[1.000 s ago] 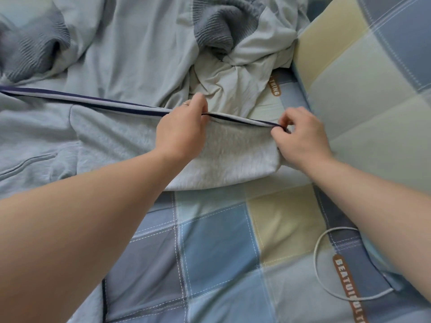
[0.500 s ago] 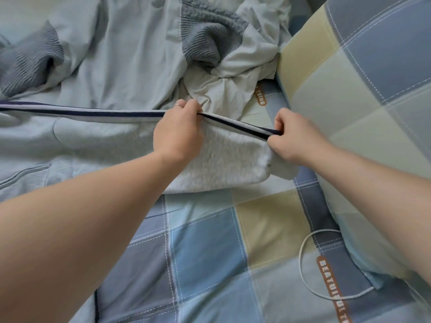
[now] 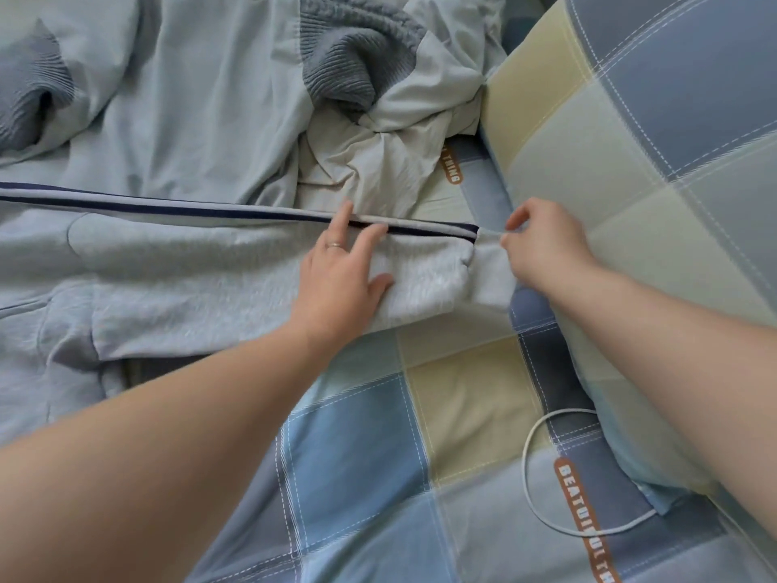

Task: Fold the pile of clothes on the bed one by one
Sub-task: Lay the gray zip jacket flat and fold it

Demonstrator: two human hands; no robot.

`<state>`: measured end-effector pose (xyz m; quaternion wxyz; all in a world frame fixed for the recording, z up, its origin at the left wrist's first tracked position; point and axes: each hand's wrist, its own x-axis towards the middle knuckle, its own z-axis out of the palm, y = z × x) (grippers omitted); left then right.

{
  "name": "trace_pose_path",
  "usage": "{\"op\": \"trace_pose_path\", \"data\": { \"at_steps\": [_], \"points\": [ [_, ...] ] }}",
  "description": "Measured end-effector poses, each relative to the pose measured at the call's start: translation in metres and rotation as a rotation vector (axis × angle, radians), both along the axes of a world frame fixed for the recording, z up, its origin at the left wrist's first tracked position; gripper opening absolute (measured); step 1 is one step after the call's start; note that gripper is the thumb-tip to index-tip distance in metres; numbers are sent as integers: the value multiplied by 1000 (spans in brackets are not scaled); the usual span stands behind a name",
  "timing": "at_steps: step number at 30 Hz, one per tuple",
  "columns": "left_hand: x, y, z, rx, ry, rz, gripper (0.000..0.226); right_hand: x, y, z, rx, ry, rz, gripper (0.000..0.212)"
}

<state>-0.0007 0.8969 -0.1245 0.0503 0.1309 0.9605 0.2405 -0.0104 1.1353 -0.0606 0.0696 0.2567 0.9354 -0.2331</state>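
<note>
progress: early, grey striped pants point(image 3: 189, 263) lie stretched out on the bed point(image 3: 462, 393), no fold yet | left hand point(image 3: 336, 279) spread flat on them, right hand point(image 3: 542, 246) pinching the cuff end | todo: crumpled pile point(image 3: 218, 98) behind looks unfolded

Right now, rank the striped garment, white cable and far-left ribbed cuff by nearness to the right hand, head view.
1. Striped garment: pinched in the right hand.
2. White cable: below, on the sheet.
3. Ribbed cuff: far left, top.
</note>
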Motion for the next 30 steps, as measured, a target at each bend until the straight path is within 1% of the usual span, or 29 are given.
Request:
{"op": "trace_pose_path", "data": {
  "at_steps": [2, 3, 4, 5, 6, 7, 8, 10, 11, 12, 14, 17, 19, 21, 24, 27, 28, 29, 30],
  "points": [
    [3, -1, -12, -19, 12, 6, 61, -2, -11, -6, 163, -25, 64, 25],
    [1, -2, -17, -27, -20, 7, 64, -1, -19, -9, 270, -17, 121, 35],
    [-1, -4, -21, -42, -65, -8, 68, 1, -28, -13, 347, 41, 203, 44],
    [-3, -8, -25, -67, -88, -31, 70, 4, -39, -17, 358, 151, 322, 49],
    [-6, -14, -27, -98, -72, -52, 69, 8, -53, -22, 317, 248, 464, 50],
    [-7, -23, -28, -128, -24, -69, 66, 13, -69, -30, 260, 305, 596, 49],
    [-8, -36, -29, -151, 43, -77, 62, 16, -86, -38, 215, 311, 699, 49],
    [-8, -69, -31, -199, 156, -48, 57, 18, -122, -56, 175, 160, 813, 53],
    [-9, -87, -32, -230, 174, -18, 56, 15, -139, -66, 182, 68, 837, 56],
    [-9, -105, -35, -270, 166, 9, 57, 10, -155, -76, 193, -5, 843, 58],
    [-9, -132, -41, -358, 123, 44, 61, -1, -172, -96, 225, -92, 832, 63],
    [-11, -156, -57, -456, 37, 36, 66, -10, -152, -126, 296, -124, 804, 64],
    [-15, -161, -68, -407, -42, 30, 68, -14, -127, -138, 334, -70, 789, 62],
    [-18, -162, -75, -340, -78, 31, 69, -14, -114, -141, 343, -63, 763, 67],
    [-22, -165, -80, -294, -100, 16, 71, -17, -117, -146, 362, -126, 689, 75],
    [-36, -172, -70, -210, -232, -58, 76, -25, -146, -127, 321, -206, 522, 71],
    [-41, -173, -65, -176, -270, -102, 78, -27, -159, -117, 301, -175, 455, 69],
    [-42, -181, -60, -155, -263, -145, 79, -27, -180, -107, 300, -74, 442, 68],
    [-38, -195, -55, -156, -183, -170, 75, -24, -207, -99, 290, 68, 491, 68]
  ]
}}
